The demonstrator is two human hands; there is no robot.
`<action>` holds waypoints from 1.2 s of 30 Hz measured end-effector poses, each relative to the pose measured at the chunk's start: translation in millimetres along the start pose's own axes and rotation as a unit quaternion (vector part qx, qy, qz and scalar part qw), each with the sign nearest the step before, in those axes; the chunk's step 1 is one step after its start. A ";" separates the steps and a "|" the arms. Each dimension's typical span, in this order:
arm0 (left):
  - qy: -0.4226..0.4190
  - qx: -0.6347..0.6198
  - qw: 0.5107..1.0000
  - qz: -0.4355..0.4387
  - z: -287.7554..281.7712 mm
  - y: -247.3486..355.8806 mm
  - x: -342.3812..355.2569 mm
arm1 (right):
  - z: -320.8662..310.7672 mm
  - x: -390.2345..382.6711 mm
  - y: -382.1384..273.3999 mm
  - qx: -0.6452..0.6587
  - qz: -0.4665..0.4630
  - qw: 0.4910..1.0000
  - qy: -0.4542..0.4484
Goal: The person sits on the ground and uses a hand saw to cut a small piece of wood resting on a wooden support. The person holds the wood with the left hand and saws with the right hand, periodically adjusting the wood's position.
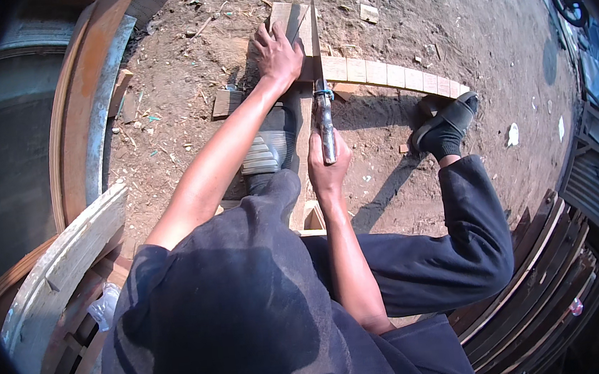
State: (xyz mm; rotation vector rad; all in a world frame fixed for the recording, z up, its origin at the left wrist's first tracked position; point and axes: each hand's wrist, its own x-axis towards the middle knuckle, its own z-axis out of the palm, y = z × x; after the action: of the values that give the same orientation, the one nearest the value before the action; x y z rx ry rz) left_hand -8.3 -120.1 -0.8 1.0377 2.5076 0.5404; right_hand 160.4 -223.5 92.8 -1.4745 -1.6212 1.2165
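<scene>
My right hand [329, 162] is closed round the handle of a handsaw [326, 116], whose blade points away from me, seen nearly edge-on. The blade crosses a curved wooden strip [376, 73] near its left end; evenly spaced lines mark the strip's face. My left hand [280, 53] bears down left of the blade, its fingers bent over a wooden board [287, 13]. How the strip meets the board under that hand is hidden. At the strip's right end is my right foot in a dark sandal [457, 118].
Beneath my left shoe [267, 147] and beside it lie wood pieces, one a short block [226, 103]. Curved timber and panels [77, 122] lean at the left. Long dark boards [533, 287] are stacked at the lower right. Wood scraps litter the dirt ground [399, 170].
</scene>
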 end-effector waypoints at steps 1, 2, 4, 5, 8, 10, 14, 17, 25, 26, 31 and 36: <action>-0.009 -0.060 0.998 -0.030 0.3 -1.7 0.7 | -3.2 -7.7 -2.6 0.004 0.010 1.000 0.006; -0.018 -0.119 0.991 -0.060 1.1 -2.6 1.3 | -6.8 -17.4 1.7 0.005 0.016 1.000 0.001; -0.048 -0.074 0.994 -0.067 -0.7 0.2 0.9 | -14.3 -31.4 5.6 0.018 0.045 0.999 -0.024; -0.079 -0.068 0.992 -0.068 -2.4 -0.4 -0.2 | -16.0 -31.5 7.3 0.045 0.052 0.997 -0.019; -0.104 -0.013 0.994 -0.037 -8.3 1.7 -1.6 | -2.2 -24.9 0.0 0.025 0.026 0.999 0.009; -0.103 -0.018 0.994 -0.019 -9.8 -0.3 -3.0 | 9.4 -3.5 -12.2 0.010 0.023 1.000 0.013; -0.117 -0.037 0.992 -0.023 -10.4 -2.5 -0.7 | 6.5 11.8 -21.5 0.022 0.025 0.999 0.001; -0.114 -0.032 0.992 -0.047 -10.4 0.4 0.5 | -14.7 -26.7 -1.0 0.047 0.058 0.997 -0.022; -0.107 -0.043 0.993 -0.030 -3.6 -1.3 11.6 | -13.2 -21.6 -27.3 0.054 0.062 0.996 0.021; -0.104 -0.052 0.993 -0.031 -2.8 -3.7 11.1 | -17.2 -21.3 -26.4 0.035 0.052 0.998 0.020; -0.044 -0.092 0.995 0.009 0.3 -1.8 4.5 | -32.7 -18.3 -20.9 0.007 0.024 1.000 0.016; 0.047 -0.025 0.985 0.162 0.0 -7.0 3.3 | -21.3 -22.5 -38.9 0.015 0.028 0.999 0.034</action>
State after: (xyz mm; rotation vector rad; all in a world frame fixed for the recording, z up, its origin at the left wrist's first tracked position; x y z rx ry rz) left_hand -14.6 -122.3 -4.8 1.4429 2.4004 0.7558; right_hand 168.0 -238.9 139.4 -1.5354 -1.5198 1.2044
